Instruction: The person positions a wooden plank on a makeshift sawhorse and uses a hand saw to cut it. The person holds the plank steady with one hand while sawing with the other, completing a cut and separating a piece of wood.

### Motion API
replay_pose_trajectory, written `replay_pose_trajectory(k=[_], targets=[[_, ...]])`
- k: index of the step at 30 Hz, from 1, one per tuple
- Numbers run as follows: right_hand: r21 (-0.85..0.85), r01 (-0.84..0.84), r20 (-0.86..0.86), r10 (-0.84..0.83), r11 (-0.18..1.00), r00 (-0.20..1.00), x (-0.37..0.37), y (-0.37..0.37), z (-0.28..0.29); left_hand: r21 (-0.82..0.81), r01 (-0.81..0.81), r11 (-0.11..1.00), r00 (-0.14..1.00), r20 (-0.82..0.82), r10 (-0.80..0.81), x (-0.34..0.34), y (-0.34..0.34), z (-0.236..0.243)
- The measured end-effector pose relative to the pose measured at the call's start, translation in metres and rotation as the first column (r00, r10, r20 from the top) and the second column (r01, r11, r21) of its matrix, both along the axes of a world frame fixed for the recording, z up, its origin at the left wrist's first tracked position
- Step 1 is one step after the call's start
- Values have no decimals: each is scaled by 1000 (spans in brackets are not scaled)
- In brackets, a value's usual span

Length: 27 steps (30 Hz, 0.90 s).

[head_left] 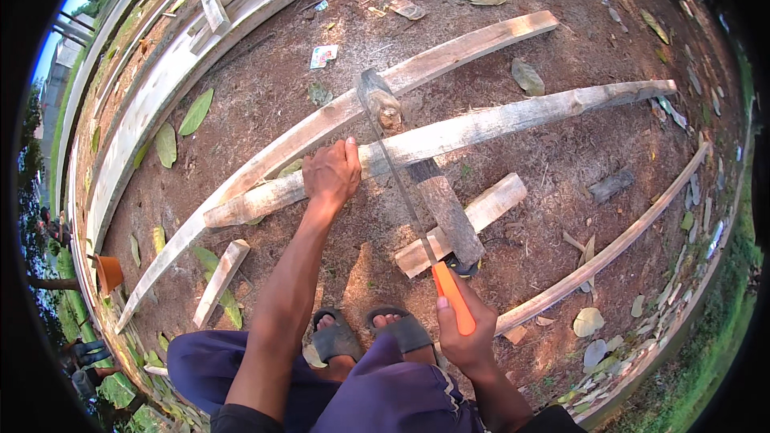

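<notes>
My left hand (pixel 330 175) is closed over a long rough wooden plank (pixel 497 128), left of the saw, its thumb pointing toward the far side. In my right hand (pixel 468 338) is the orange handle of a handsaw (pixel 454 298). The thin blade runs away from me and crosses over the plank just right of my left hand. Whether its teeth have cut into the wood cannot be made out. Beneath the plank lies a dark log (pixel 449 212), its far part (pixel 382 104) showing beyond. That log rests across a short sawn block (pixel 497 200) near my feet.
Beyond the plank, a second long board (pixel 457 52) lies on the brown soil. A narrow curved strip (pixel 613 252) is at the right, a short offcut (pixel 222 282) at the left. Large beams (pixel 148 124) line the far left. My sandals (pixel 335 338) stand close by; leaves are scattered around.
</notes>
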State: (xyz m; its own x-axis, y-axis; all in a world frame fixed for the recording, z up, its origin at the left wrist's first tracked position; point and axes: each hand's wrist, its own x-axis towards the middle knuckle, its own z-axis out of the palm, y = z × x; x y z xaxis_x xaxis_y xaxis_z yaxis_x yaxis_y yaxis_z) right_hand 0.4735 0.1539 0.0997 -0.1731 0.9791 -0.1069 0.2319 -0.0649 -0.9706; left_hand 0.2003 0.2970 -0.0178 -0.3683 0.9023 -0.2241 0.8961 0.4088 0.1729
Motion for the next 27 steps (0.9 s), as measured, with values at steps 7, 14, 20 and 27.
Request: replay_pose_trajectory(k=[7, 14, 20, 27], targets=[[-121, 36, -21, -39, 992, 999, -57, 86, -36, 184, 61, 981, 997, -59, -51, 4, 7, -9], [80, 53, -19, -52, 995, 998, -21, 4, -38, 176, 4, 984, 998, -57, 6, 4, -2, -14], [-31, 61, -41, -62, 998, 997, -63, 79, -57, 164, 51, 985, 997, -72, -39, 5, 11, -11], [68, 77, -40, -74, 995, 996, -30, 12, -58, 151, 30, 988, 994, -104, -14, -2, 4, -10]])
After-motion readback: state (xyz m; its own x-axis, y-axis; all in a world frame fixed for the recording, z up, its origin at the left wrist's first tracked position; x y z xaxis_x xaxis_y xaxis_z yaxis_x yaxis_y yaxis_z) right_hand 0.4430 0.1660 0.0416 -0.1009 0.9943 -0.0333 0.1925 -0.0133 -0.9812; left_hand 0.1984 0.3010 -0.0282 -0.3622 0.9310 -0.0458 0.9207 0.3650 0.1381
